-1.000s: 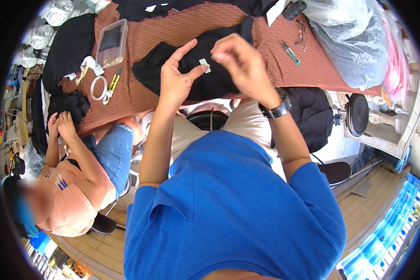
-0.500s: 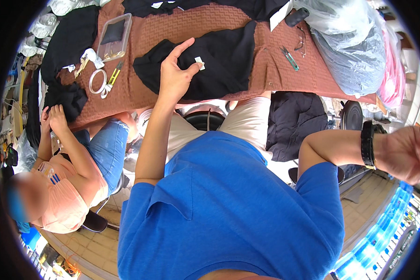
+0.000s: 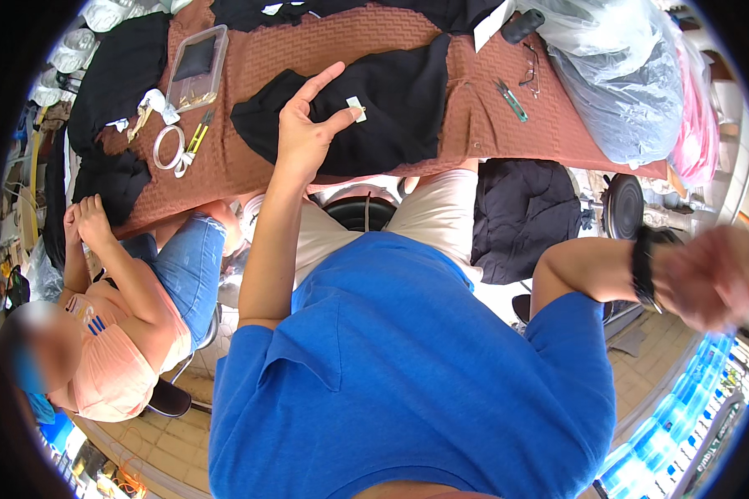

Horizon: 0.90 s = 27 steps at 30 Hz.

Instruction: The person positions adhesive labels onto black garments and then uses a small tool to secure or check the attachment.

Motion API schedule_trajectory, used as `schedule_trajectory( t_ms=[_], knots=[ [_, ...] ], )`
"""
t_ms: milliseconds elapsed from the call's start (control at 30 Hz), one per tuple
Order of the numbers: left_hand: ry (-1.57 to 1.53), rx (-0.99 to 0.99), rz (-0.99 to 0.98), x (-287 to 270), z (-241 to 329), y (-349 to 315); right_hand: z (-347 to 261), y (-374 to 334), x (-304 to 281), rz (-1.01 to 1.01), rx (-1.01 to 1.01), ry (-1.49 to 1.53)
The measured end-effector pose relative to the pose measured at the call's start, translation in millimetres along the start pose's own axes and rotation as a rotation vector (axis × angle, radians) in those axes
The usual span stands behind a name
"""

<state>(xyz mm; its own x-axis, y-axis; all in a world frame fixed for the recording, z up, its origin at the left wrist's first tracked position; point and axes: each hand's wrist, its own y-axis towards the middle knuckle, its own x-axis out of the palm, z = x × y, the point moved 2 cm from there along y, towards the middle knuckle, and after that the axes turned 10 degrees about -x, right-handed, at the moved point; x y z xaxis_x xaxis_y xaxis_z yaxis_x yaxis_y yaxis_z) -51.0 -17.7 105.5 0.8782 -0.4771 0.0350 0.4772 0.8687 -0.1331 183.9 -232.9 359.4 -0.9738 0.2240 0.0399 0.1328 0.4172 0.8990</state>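
Note:
A black cloth piece lies across the front of the table. My left hand is on it, thumb pressed on a small pale label and index finger stretched out. Its other fingers are hidden behind the hand and cloth, which looks gripped under the thumb. Raised far out at the right rim is my right hand, smeared by motion, with a black band on its wrist. Its fingers cannot be made out, nor whether it holds a thread or needle.
On the brown-covered table lie yellow thread snips, a white tape roll, a clear box, green snips and glasses. Plastic-wrapped bags stand at right. A seated co-worker is close on my left.
My right hand has turned and blurred at the right rim. My left hand keeps its place on the cloth, and the whole view has shifted slightly.

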Motion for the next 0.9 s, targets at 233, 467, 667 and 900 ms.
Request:
schedule_trajectory(
  t_ms=[233,467,667,900],
  knots=[
    [-0.141,-0.039,-0.025,-3,5,-8,179,-135,70,-0.285,0.533,-0.341],
    [-0.220,-0.058,-0.058,-5,11,-11,201,-164,81,-0.269,0.557,-0.333],
    [-0.232,-0.071,-0.070,-4,12,-10,201,-162,81,-0.287,0.525,-0.352],
    [-0.203,-0.049,-0.060,-6,10,-8,203,-162,79,-0.319,0.510,-0.352]
  ],
)
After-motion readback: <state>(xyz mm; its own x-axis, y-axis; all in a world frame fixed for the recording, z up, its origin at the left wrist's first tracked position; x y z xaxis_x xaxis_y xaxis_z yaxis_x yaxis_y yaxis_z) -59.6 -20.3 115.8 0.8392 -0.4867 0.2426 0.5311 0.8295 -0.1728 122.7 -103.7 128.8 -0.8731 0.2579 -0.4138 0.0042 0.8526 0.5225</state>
